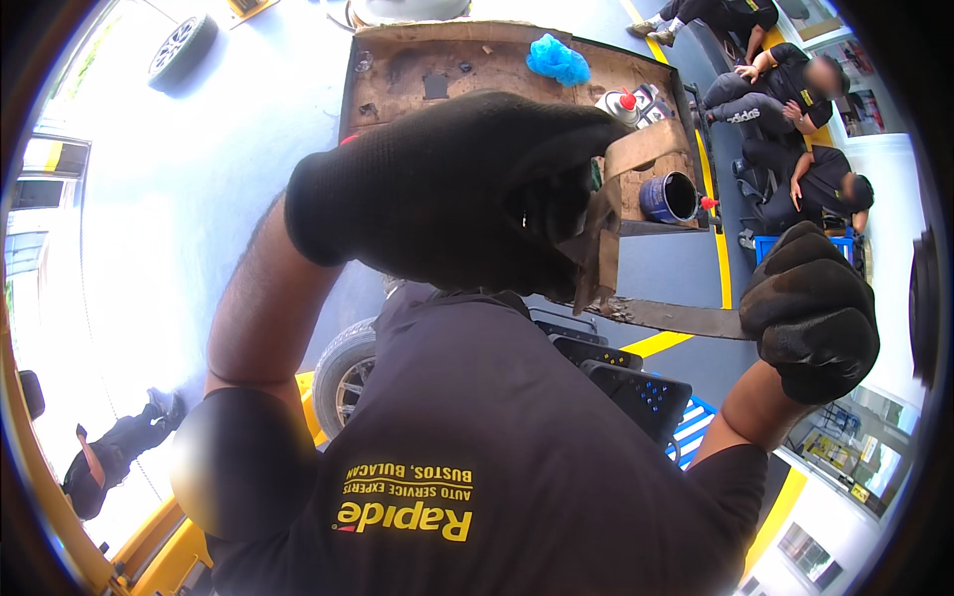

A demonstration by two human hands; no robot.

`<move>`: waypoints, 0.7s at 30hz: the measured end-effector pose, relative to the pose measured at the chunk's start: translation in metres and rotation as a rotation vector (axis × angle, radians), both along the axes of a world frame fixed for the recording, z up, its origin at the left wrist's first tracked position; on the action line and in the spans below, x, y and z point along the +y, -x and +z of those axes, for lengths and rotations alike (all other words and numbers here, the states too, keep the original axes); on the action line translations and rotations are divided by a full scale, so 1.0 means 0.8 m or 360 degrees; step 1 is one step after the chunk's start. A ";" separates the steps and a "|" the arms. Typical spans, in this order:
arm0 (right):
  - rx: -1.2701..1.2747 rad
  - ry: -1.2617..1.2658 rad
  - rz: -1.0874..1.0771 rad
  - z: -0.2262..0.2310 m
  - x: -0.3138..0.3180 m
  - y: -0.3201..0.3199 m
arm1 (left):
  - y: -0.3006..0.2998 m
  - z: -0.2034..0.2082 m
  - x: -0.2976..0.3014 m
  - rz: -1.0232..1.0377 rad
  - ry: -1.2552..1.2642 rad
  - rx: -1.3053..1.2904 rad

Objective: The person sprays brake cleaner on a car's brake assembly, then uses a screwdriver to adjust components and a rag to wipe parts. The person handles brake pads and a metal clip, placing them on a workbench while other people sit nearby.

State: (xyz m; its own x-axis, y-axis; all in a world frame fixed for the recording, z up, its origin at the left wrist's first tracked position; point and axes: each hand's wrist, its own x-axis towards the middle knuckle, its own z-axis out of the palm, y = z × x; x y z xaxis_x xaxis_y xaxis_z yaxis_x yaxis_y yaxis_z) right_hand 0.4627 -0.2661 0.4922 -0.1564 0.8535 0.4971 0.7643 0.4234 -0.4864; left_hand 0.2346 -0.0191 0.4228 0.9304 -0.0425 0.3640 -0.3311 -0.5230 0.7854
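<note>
My left hand (447, 189), in a black glove, is raised in front of my chest with its fingers closed on a tan strip (648, 149). That strip is bent into a loop and hangs down beside the fingertips. From its lower part a narrow dark grey strip (686, 319) runs right to my right hand (810, 313), also black-gloved and closed in a fist around the end. Whether tan and grey are two sides of one piece, I cannot tell. Behind the tan loop stands an open dark blue can (669, 199) on a brown-topped workbench (427, 55).
On the bench lie a crumpled blue plastic piece (558, 60) and a white container with a red top (616, 103). Several people sit along the right, one in dark clothes (810, 89). A wheel (348, 372) is at lower left, another (181, 50) far left.
</note>
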 end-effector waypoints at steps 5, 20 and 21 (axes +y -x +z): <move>0.0170 0.0131 -0.0027 -0.002 -0.027 -0.007 | 0.000 0.004 0.000 -0.0019 -0.0016 -0.0015; -0.0028 0.0188 0.0449 0.029 0.014 -0.014 | -0.001 0.002 -0.001 -0.0006 -0.0017 -0.0134; -0.0053 0.0246 0.0553 0.038 0.023 -0.020 | -0.001 0.002 0.000 -0.0006 -0.0014 -0.0123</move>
